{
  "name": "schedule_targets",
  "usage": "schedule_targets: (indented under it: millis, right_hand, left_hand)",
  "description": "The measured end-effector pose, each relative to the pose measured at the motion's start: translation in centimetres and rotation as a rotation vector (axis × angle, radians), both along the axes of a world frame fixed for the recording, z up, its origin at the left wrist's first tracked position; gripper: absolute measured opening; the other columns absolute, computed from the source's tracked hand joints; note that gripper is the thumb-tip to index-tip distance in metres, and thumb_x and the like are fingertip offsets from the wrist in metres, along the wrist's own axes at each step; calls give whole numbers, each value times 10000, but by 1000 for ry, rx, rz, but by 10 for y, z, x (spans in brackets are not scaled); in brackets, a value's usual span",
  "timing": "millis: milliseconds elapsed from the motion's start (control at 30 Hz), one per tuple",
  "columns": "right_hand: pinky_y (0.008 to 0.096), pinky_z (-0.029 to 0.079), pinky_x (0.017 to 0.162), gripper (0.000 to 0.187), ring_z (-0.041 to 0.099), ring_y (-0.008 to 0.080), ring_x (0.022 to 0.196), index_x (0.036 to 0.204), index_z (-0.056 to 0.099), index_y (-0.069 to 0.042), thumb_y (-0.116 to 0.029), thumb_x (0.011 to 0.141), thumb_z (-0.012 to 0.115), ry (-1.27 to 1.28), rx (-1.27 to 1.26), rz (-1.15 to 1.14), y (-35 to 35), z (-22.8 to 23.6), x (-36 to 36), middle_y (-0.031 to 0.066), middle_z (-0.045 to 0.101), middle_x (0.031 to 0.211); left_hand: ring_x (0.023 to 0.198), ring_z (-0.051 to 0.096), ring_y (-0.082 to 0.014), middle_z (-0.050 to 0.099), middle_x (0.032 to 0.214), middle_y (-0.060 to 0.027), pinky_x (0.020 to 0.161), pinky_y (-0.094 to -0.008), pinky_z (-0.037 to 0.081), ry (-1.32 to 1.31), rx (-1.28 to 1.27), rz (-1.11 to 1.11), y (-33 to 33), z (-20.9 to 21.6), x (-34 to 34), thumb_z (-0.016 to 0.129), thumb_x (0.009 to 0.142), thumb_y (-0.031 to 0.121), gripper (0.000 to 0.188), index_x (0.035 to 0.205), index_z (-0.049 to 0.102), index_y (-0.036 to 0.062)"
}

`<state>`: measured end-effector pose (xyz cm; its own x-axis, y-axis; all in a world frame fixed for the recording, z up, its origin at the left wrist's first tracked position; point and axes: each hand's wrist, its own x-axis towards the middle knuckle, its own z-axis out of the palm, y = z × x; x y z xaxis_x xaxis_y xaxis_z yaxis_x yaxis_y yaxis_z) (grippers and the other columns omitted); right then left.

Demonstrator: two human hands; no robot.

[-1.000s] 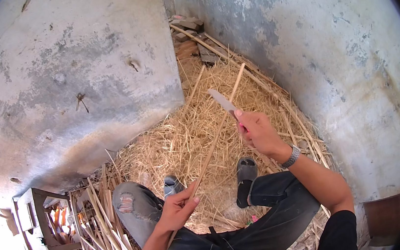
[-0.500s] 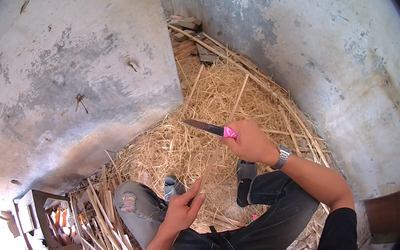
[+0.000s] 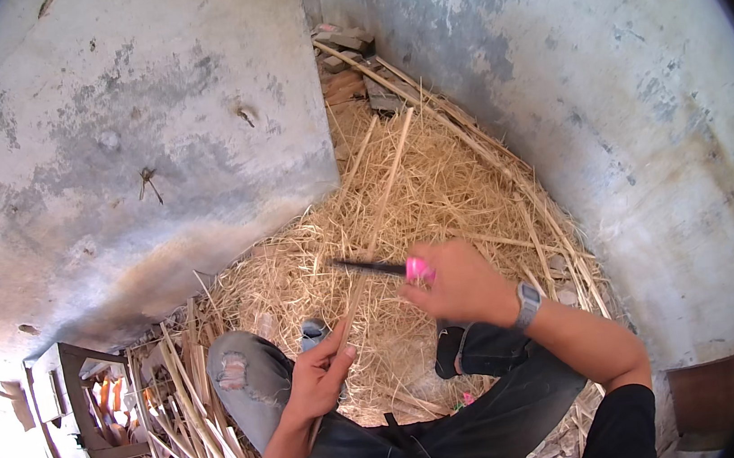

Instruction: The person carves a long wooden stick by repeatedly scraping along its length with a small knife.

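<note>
My left hand point(image 3: 320, 377) is closed round the near part of a long, thin wooden strip point(image 3: 381, 196), which slants away from me over the shavings. In my right hand point(image 3: 463, 281) is a knife point(image 3: 373, 267) with a dark blade and a pink band at its grip. The blade points left and lies across the strip in this view; I cannot tell whether it touches the wood. A wristwatch point(image 3: 528, 303) is on my right wrist.
Pale shavings point(image 3: 462, 191) cover the ground around my feet. Split strips point(image 3: 194, 420) are heaped at the lower left, next to a worn wooden frame point(image 3: 89, 410). Concrete walls point(image 3: 171, 97) rise left and right, with bricks point(image 3: 344, 46) in the far corner.
My right hand with the knife has come down and nearer to me. The strip has swung so its far end points further left, and my left hand has shifted slightly left.
</note>
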<state>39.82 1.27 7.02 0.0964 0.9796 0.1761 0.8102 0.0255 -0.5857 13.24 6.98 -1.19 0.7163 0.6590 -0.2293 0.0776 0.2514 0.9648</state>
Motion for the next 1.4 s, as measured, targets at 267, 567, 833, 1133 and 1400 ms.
schedule_targets:
  millis: [267,567,833,1133,1400]
  right_hand:
    - [391,389,506,486,520,258,495,847,670,7,-417,1044,540,239,150,-354,15,1,72,116,522,537]
    - [348,357,507,524,409,124,524,818,614,13,-433,1069,502,239,-125,-158,7,0,24,70,420,553]
    - [324,333,482,633,390,89,511,722,627,-34,-550,1053,469,619,-364,84,7,-11,26,-31,451,544]
    - [296,365,490,366,448,71,515,767,678,-28,-358,910,745,461,-69,-233,10,2,31,-38,527,564]
    - [335,404,486,275,504,139,479,754,674,-10,-258,856,735,351,-55,-316,17,0,20,49,573,549]
  left_hand:
    - [493,334,-11,412,624,71,459,-212,256,-256,-342,-208,-4,-1,-1,543,1061,108,495,1535,425,31]
    - [476,326,-15,397,601,74,452,-219,247,-163,-247,-156,-3,-5,-4,550,1063,119,484,1526,441,32]
    - [479,325,-21,397,601,67,462,-217,258,-172,-253,-156,0,-2,3,553,1061,120,494,1532,431,33]
    - [660,444,10,575,771,64,561,-187,359,-47,77,-82,-9,-8,13,602,1025,70,499,1501,470,0]
    - [707,465,-6,575,830,66,620,-188,400,60,324,-71,-11,-12,13,623,1008,67,489,1474,500,-13]
